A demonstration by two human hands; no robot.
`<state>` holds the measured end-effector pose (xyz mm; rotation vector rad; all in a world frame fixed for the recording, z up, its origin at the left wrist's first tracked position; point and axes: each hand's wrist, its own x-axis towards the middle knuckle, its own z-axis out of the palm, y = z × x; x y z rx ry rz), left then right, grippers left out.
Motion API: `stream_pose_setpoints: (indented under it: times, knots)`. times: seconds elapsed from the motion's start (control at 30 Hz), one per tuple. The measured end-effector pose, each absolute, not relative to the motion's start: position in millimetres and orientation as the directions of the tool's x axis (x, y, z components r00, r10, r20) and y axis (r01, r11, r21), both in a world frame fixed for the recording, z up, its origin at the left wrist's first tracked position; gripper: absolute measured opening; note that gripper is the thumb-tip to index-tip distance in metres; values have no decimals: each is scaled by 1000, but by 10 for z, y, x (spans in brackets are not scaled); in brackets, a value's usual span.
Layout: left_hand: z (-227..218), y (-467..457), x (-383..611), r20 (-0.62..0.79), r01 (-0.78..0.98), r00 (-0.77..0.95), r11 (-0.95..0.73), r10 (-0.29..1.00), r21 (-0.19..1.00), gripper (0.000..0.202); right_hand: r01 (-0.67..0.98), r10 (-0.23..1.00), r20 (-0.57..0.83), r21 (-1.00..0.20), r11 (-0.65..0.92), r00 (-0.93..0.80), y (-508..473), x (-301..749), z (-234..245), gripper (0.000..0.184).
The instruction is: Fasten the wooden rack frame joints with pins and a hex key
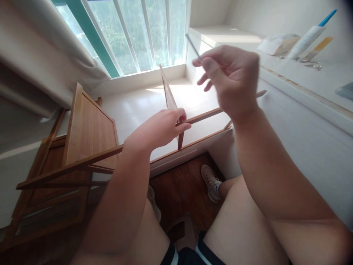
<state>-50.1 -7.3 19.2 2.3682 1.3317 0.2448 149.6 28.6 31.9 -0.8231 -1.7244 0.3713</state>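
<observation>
My left hand (162, 127) is closed around a wooden joint, where a narrow rail (205, 116) meets a thin board seen nearly edge-on (168, 92). Raised above the rail's right part, my right hand (234, 79) pinches a thin dark rod (192, 45) between thumb and fingers. The rod points up and to the left, its tip free in the air; its exact kind cannot be made out. Left of my left hand, a slatted wooden panel (92, 130) stands tilted in the same brown frame, whose long bar (71, 167) passes behind my forearm.
A white ledge (132, 106) lies under the window. On the right counter are a white tube with a blue nozzle (306, 42), a plastic bag (275, 44), a yellow-handled tool (321, 48) and small metal parts (314, 66). Another wooden frame (46, 176) leans left, by the curtain (55, 48).
</observation>
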Motion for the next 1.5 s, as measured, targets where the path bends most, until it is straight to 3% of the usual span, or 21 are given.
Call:
stream_pose_setpoints:
  times: [0.1, 0.2, 0.33, 0.47, 0.6, 0.8, 1.17, 1.5]
  knots:
    - [182, -73, -487, -41, 782, 529, -468, 848, 410, 30, 230, 718, 696, -699, 677, 0, -251, 1700, 291, 15]
    - [161, -70, -481, -31, 792, 517, -464, 856, 396, 30, 131, 878, 453, -871, 473, -155, -658, 1886, 101, 16]
    - [131, -60, -479, -21, 798, 507, -460, 862, 390, 29, 285, 878, 91, -926, 249, -469, -820, 2042, -355, 29]
    - [126, -59, -464, -29, 822, 479, -437, 877, 366, 31, 454, 830, -105, -870, 190, -548, -755, 2019, -909, 30]
    - [133, -65, -449, -38, 837, 474, -437, 880, 329, 35, 639, 815, -156, -707, 303, -558, -641, 1868, -1289, 24]
    - [122, -59, -448, -5, 852, 468, -449, 884, 269, 37, 717, 807, -157, -575, 394, -570, -579, 1693, -1431, 21]
    - [147, -77, -452, -25, 839, 480, -450, 877, 307, 31, 805, 889, -134, -499, 321, -438, -707, 1667, -1592, 27]
    - [150, -104, -449, -23, 832, 479, -445, 878, 332, 28, 853, 873, -203, -394, 343, -444, -725, 1563, -1672, 32]
